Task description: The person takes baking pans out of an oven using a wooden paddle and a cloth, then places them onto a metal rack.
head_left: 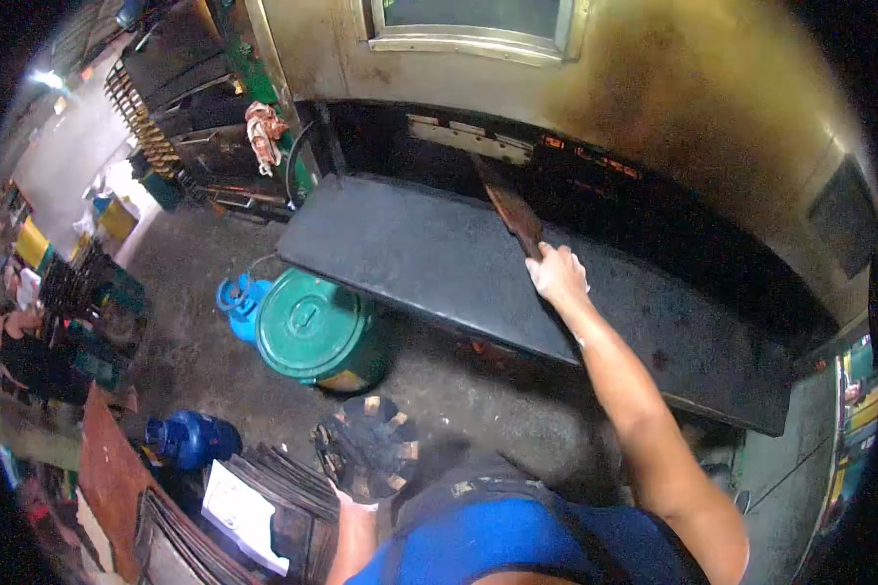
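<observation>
My right hand point(560, 275) reaches forward over a long black table point(390, 229), its fingers wrapped round the narrow end of a dark brown wooden paddle point(510, 208). The paddle's far end points at the dark opening in the wall, just below a pale metal strip point(470, 139). White patches show on the fingers. Low in the view, my left hand point(357, 502) is beside a stack of dark trays point(293, 487); its fingers are mostly hidden. A white sheet of paper point(244, 514) lies on the trays.
A green lidded drum point(312, 327) stands at the table's front edge beside a light blue gas cylinder point(244, 304). A dark blue cylinder point(193, 438) lies on the floor. A round dark object with pale blocks point(366, 448) is near my left hand. Another person point(24, 341) is far left.
</observation>
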The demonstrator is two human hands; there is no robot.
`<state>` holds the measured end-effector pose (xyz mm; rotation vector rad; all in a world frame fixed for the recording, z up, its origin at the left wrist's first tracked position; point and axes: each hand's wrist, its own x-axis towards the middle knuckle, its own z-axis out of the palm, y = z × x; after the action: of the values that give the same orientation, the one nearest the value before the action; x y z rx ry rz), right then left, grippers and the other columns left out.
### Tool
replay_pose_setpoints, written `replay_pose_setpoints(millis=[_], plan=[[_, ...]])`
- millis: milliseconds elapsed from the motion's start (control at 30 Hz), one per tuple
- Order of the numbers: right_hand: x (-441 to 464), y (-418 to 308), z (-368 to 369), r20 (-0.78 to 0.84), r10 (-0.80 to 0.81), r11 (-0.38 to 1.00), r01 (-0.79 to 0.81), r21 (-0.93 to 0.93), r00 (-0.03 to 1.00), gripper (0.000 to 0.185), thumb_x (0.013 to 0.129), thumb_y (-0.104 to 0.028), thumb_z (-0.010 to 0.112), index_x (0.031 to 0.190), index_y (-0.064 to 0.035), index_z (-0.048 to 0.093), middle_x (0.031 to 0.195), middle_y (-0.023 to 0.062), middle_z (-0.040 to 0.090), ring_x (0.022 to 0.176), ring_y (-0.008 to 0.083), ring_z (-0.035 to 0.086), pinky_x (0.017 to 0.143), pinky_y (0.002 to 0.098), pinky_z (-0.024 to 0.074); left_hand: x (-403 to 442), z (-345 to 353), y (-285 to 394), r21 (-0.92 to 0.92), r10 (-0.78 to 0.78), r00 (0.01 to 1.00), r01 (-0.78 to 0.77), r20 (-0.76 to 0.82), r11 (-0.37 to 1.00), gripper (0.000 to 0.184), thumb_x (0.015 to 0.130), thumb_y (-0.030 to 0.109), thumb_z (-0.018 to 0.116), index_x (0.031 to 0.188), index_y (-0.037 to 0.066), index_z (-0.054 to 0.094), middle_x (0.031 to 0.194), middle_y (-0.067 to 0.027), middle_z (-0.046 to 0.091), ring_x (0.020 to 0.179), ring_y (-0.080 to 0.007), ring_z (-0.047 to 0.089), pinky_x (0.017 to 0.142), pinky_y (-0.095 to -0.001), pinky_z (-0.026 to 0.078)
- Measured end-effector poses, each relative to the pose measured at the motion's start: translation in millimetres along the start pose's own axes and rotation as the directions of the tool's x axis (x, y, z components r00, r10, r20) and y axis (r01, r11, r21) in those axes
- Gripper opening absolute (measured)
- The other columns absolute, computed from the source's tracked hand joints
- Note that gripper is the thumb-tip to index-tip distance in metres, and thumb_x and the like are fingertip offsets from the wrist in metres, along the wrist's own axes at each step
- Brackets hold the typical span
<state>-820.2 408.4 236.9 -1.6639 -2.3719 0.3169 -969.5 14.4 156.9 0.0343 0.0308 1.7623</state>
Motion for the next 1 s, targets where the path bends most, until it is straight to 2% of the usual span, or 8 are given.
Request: replay_pose_setpoints(millis=[67, 200, 533, 800, 867, 933, 967, 1000], plan=[[-13, 0, 0, -0.056, -0.048, 0.994, 0.042, -0.097, 0.997, 0.049, 0.089, -0.038, 0.06, 0.129, -0.0107, 0.058, 0.118, 0.0229, 0.059, 0.115, 0.0407, 0.054, 0.095, 0.0514, 0.0482, 8, -16, 2, -0.017, 0.105, 0.994, -0.105, -0.002, 0.994, 0.059, 0.093, 0.053, 0.053, 0.142, 0.021, 0.04, 0.146, -0.0183, 0.03, 0.125, -0.0581, 0.033, 0.082, -0.075, 0.047], [-32, 0, -9, -0.011, 0.07, 0.996, -0.07, -0.052, 0.998, 0.045, 0.092, -0.037, 0.058, 0.132, -0.017, 0.056, 0.123, 0.0203, 0.055, 0.116, 0.0391, 0.052, 0.097, 0.0512, 0.0475, 60, 16, 24, -0.069, -0.162, 0.978, 0.172, 0.135, 0.983, 0.057, 0.094, 0.053, 0.052, 0.141, 0.022, 0.041, 0.151, -0.014, 0.027, 0.128, -0.0562, 0.032, 0.083, -0.0741, 0.048], [-68, -53, 19, -0.148, 0.157, 0.979, -0.174, -0.105, 0.976, 0.048, 0.091, -0.034, 0.059, 0.133, -0.0112, 0.057, 0.115, 0.0245, 0.056, 0.109, 0.0401, 0.053, 0.09, 0.0503, 0.0495, 131, 19, 87, 0.0, -0.398, 0.912, 0.4, 0.095, 0.916, 0.058, 0.094, 0.054, 0.05, 0.141, 0.022, 0.041, 0.151, -0.0134, 0.028, 0.129, -0.0547, 0.033, 0.084, -0.0732, 0.047], [-98, -36, 22, -0.169, 0.264, 0.958, -0.278, -0.07, 0.95, 0.049, 0.093, -0.035, 0.058, 0.135, -0.0114, 0.054, 0.121, 0.0225, 0.054, 0.113, 0.0404, 0.049, 0.095, 0.0505, 0.0468, 127, 25, 89, 0.004, -0.418, 0.905, 0.419, 0.075, 0.908, 0.058, 0.094, 0.055, 0.049, 0.142, 0.023, 0.041, 0.151, -0.0129, 0.03, 0.129, -0.0534, 0.033, 0.086, -0.0725, 0.046], [-75, -26, 23, -0.231, 0.228, 0.964, -0.253, -0.082, 0.946, 0.049, 0.093, -0.036, 0.057, 0.135, -0.0111, 0.054, 0.119, 0.022, 0.054, 0.113, 0.04, 0.05, 0.095, 0.051, 0.0467, 128, 21, 94, 0.0, -0.404, 0.912, 0.405, 0.066, 0.914, 0.058, 0.094, 0.056, 0.048, 0.142, 0.023, 0.041, 0.151, -0.0128, 0.03, 0.129, -0.0531, 0.034, 0.086, -0.0724, 0.046], [1, 10, 52, -0.399, 0.038, 0.996, -0.065, -0.056, 0.916, 0.044, 0.09, -0.033, 0.057, 0.129, -0.0115, 0.059, 0.112, 0.0271, 0.058, 0.104, 0.042, 0.055, 0.091, 0.0506, 0.0479, 135, 14, 108, -0.009, -0.404, 0.914, 0.405, 0.046, 0.914, 0.058, 0.094, 0.056, 0.048, 0.142, 0.023, 0.041, 0.151, -0.0127, 0.03, 0.129, -0.0528, 0.034, 0.086, -0.0722, 0.046], [22, -6, 40, -0.255, 0.148, 0.98, -0.176, -0.091, 0.956, 0.043, 0.09, -0.035, 0.057, 0.128, -0.0145, 0.06, 0.112, 0.0271, 0.059, 0.107, 0.0431, 0.055, 0.09, 0.0527, 0.0493, 137, 14, 116, -0.006, -0.401, 0.915, 0.402, 0.034, 0.916, 0.059, 0.094, 0.056, 0.048, 0.142, 0.023, 0.041, 0.151, -0.0126, 0.03, 0.129, -0.0527, 0.034, 0.087, -0.0721, 0.046], [29, -14, 42, -0.277, 0.175, 0.976, -0.203, -0.074, 0.945, 0.042, 0.089, -0.035, 0.059, 0.126, -0.0168, 0.062, 0.111, 0.027, 0.06, 0.108, 0.0437, 0.055, 0.09, 0.0546, 0.0497, 141, 14, 122, -0.002, -0.394, 0.918, 0.395, 0.038, 0.919, 0.059, 0.094, 0.056, 0.048, 0.142, 0.023, 0.041, 0.151, -0.0126, 0.031, 0.129, -0.0525, 0.034, 0.087, -0.072, 0.045]])
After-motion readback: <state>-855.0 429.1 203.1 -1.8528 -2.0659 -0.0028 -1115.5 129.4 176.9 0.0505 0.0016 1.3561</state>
